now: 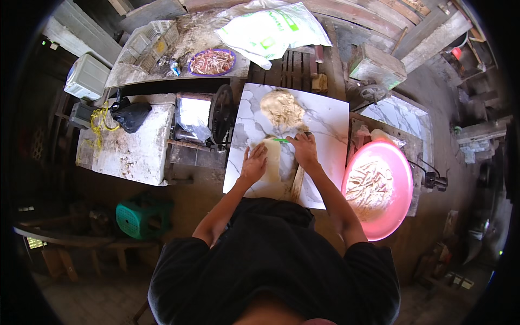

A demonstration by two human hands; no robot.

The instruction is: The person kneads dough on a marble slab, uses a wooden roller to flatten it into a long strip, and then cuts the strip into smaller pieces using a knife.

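A pale rolled-out strip of dough [272,162] lies on the white marble-patterned board [330,116] in front of me. My left hand [254,162] rests on the strip's left side, its fingers stretched out and flat. My right hand [304,147] is closed around a thin green tool [281,141], which reaches left across the strip's far end; its exact kind is too small to make out. Just beyond both hands sits a large rough lump of dough [283,108]. A wooden stick [298,183] lies beside the strip, near my right forearm.
On the right stands a pink basin [403,189] of floured dough strips [370,184]. Left of the board is a machine with a dark wheel [222,115]. Farther back are a purple-rimmed plate [234,66] and a white sack [276,32]. A green stool [135,219] stands lower left.
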